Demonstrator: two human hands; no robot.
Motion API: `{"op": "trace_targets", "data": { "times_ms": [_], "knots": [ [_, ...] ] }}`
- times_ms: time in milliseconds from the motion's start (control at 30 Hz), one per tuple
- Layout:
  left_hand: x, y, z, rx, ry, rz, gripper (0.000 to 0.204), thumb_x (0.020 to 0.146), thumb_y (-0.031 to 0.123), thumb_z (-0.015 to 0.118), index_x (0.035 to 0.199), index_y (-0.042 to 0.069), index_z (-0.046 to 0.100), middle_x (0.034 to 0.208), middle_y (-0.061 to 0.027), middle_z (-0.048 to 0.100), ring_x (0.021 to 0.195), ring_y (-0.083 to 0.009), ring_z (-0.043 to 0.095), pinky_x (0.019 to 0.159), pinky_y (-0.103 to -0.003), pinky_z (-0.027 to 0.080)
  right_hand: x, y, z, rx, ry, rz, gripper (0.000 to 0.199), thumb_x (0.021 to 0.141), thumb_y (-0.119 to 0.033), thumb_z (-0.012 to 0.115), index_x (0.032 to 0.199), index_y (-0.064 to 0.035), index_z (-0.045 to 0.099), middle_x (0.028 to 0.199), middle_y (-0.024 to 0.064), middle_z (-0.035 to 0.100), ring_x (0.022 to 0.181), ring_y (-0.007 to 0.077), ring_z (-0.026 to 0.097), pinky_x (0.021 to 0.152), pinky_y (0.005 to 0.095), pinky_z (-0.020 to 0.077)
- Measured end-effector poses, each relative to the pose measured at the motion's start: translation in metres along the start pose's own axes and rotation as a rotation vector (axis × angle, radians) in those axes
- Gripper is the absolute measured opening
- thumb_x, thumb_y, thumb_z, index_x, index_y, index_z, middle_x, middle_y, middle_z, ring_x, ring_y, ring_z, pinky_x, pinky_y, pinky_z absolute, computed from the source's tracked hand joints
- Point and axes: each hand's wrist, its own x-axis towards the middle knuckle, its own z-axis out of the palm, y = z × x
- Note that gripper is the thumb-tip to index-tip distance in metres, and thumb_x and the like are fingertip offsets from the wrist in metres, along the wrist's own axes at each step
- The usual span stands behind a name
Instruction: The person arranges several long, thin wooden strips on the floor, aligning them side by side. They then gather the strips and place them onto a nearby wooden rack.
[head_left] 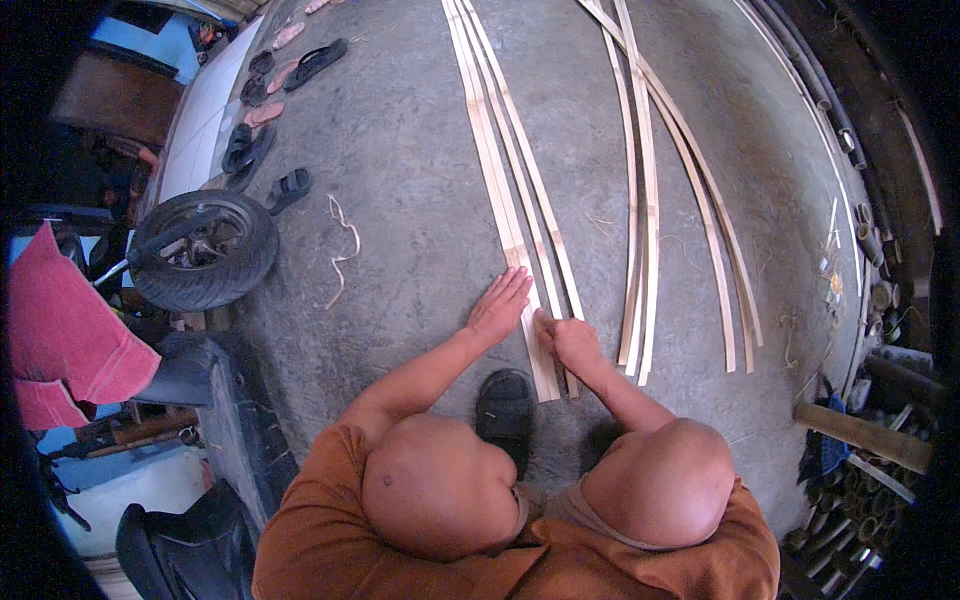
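Observation:
Several long, pale bamboo strips (510, 225) lie side by side on the concrete floor, running away from me. My left hand (500, 302) rests flat on the leftmost strips, fingers stretched out and held close to each other. Just right of it, my right hand (572, 343) is closed around a bamboo strip (549, 250) of the same group, its curled fingers hiding part of it. The near ends of the strips reach past my hands toward my sandal (503, 410).
More bamboo strips (640, 220) lie to the right, some crossing at the far end. On the left are a motorcycle wheel (205, 250), sandals (315, 64) and a pink cloth (75, 335). Bamboo poles (865, 435) line the right side. A curled shaving (345, 245) lies on the floor.

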Motion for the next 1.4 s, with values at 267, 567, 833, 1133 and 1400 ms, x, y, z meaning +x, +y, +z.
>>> {"op": "trace_targets", "data": {
  "times_ms": [267, 567, 833, 1133, 1400],
  "knots": [
    [0.014, 0.013, -0.018, -0.012, 0.004, -0.105, 0.051, 0.096, 0.033, 0.061, 0.137, 0.003, 0.054, 0.145, -0.0160, 0.051, 0.136, -0.0334, 0.045, 0.111, -0.046, 0.039, -0.007, 0.000, -0.025, -0.011, 0.143, 0.103, 0.041, 0.090, -0.032, 0.068, 0.118, -0.0061, 0.051, 0.091, 0.0182, 0.071, 0.080, 0.0395, 0.072, 0.066, 0.0497, 0.0576],
    [0.018, 0.013, -0.018, 0.070, -0.044, -0.139, 0.062, 0.095, 0.042, 0.061, 0.143, 0.006, 0.048, 0.154, -0.0157, 0.041, 0.135, -0.0359, 0.045, 0.112, -0.049, 0.037, -0.030, -0.021, -0.052, 0.701, 0.460, 0.099, 0.040, 0.099, -0.023, 0.057, 0.135, -0.0080, 0.050, 0.064, 0.0167, 0.061, 0.061, 0.0365, 0.066, 0.057, 0.0464, 0.0493],
    [0.018, 0.009, -0.009, 0.095, -0.091, -0.126, 0.068, 0.098, 0.045, 0.055, 0.151, 0.006, 0.038, 0.160, -0.0162, 0.032, 0.146, -0.0357, 0.032, 0.118, -0.052, 0.030, -0.022, 0.036, -0.030, 0.375, 0.419, 0.230, 0.043, 0.100, -0.028, 0.059, 0.142, -0.0231, 0.051, 0.083, 0.0304, 0.066, 0.074, 0.0471, 0.066, 0.068, 0.0540, 0.0512],
    [0.014, 0.010, -0.008, 0.131, -0.127, -0.147, 0.067, 0.100, 0.043, 0.053, 0.152, 0.004, 0.035, 0.162, -0.0172, 0.028, 0.149, -0.0354, 0.028, 0.119, -0.053, 0.026, -0.018, 0.018, -0.050, -0.236, 0.476, 0.095, 0.042, 0.089, -0.033, 0.068, 0.126, -0.0132, 0.060, 0.106, 0.0138, 0.060, 0.102, 0.0334, 0.058, 0.085, 0.0455, 0.0458],
    [0.018, 0.017, -0.012, 0.089, -0.152, -0.157, 0.068, 0.101, 0.042, 0.051, 0.154, 0.004, 0.032, 0.163, -0.0177, 0.025, 0.149, -0.0357, 0.026, 0.120, -0.053, 0.024, 0.000, 0.027, -0.018, -0.281, 0.397, 0.094, 0.044, 0.087, -0.029, 0.063, 0.122, -0.0033, 0.060, 0.104, 0.0124, 0.060, 0.098, 0.0289, 0.061, 0.081, 0.0417, 0.0485]
  ]
}}
